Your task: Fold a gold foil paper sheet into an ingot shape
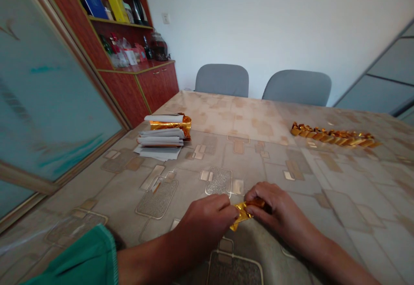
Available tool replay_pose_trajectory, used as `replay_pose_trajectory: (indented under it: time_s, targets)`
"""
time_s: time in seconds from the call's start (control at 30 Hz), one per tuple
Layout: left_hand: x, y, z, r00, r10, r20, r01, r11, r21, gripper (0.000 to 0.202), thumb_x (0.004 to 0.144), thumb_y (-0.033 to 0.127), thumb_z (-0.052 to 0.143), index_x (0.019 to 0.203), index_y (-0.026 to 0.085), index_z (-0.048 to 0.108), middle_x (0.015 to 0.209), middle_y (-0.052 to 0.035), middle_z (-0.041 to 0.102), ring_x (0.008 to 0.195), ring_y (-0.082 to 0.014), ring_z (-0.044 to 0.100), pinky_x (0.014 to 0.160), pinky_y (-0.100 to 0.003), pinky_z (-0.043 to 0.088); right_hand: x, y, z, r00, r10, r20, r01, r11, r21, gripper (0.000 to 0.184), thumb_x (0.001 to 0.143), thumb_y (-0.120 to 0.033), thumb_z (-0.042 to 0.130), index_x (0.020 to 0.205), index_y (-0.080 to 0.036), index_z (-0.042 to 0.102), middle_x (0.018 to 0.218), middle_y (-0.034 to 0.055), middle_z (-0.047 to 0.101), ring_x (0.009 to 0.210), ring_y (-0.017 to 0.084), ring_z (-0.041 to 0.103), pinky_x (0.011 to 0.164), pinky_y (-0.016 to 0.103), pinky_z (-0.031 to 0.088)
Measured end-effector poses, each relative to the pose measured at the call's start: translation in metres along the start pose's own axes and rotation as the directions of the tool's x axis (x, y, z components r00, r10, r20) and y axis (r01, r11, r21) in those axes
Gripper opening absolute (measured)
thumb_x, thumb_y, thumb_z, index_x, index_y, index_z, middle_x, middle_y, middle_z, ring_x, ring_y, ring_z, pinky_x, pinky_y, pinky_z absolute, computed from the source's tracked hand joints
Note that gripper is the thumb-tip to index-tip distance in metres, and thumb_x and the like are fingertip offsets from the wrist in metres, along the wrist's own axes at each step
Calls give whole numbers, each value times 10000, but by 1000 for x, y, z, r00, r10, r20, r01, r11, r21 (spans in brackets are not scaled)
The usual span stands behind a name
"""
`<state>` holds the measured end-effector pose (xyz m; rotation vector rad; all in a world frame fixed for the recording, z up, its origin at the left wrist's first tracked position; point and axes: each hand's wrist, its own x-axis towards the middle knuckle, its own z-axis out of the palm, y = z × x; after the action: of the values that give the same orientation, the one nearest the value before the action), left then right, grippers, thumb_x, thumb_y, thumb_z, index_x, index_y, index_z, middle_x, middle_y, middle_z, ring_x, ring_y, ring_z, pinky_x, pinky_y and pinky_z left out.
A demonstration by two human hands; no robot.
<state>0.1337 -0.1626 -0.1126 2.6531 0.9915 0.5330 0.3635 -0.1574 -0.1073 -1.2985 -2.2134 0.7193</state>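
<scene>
A piece of shiny gold foil paper (242, 214) is held between my two hands, low over the near part of the table. My left hand (210, 216) is closed, its fingers pinching the left end of the foil. From the other side, my right hand (274, 205) grips the right end between thumb and fingers. Part of the foil is hidden by the fingers. Farther left on the table lies a stack of foil paper sheets (163, 140), white on one side and gold on the other. A row of folded gold foil pieces (333, 136) rests at the right.
A patterned cloth (190, 177) covers the table (258, 117). Two grey chairs (221, 79) stand at its far edge, before a white wall. At the left are a red wooden cabinet (158, 84) with bottles and boxes, and a framed glass panel (48, 82).
</scene>
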Motion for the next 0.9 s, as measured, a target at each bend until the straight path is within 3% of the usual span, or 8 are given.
replay_pose_trajectory:
  time_s: [0.23, 0.4, 0.6, 0.73, 0.9]
  targets:
    - [-7, 0, 2, 998, 50, -34, -49, 998, 41, 200, 1031, 208, 446, 957, 204, 632, 749, 12, 569, 639, -149, 499, 561, -258, 316, -2, 2, 5, 998, -46, -45, 45, 999, -24, 118, 932, -146, 633, 849, -217, 591, 834, 15, 651, 805, 215, 593, 729, 336, 408]
    - [-13, -1, 10, 997, 39, -67, -38, 999, 17, 186, 1034, 235, 458, 943, 196, 615, 778, 15, 597, 665, -130, 530, 561, -226, 361, -3, 1, 6, 999, -37, -40, 34, 998, -60, 136, 917, -131, 660, 839, -212, 583, 823, 11, 639, 795, 215, 588, 720, 337, 406]
    - [-12, 0, 4, 981, 190, -44, -185, 978, 95, 186, 1021, 130, 453, 1085, 169, 623, 1049, -45, 689, 751, -152, 572, 633, -257, 463, -3, 1, 6, 998, -51, -45, 47, 995, -91, 125, 924, -151, 671, 847, -213, 595, 823, 14, 651, 796, 225, 596, 724, 346, 414]
    - [-10, 0, -4, 963, 268, -17, -263, 954, 144, 254, 1001, 82, 465, 1212, 109, 604, 1289, -95, 649, 787, -173, 560, 678, -290, 511, -1, 1, 6, 997, -57, -45, 50, 989, -139, 96, 923, -167, 688, 874, -208, 615, 839, 24, 671, 801, 234, 609, 725, 347, 425]
    - [-8, 1, -5, 958, 285, -7, -281, 948, 153, 242, 997, 71, 469, 1193, 91, 610, 1290, -102, 662, 782, -182, 556, 681, -301, 535, 1, 0, 6, 998, -49, -33, 42, 979, -201, 115, 913, -155, 695, 844, -203, 617, 815, 21, 668, 777, 232, 608, 707, 340, 424]
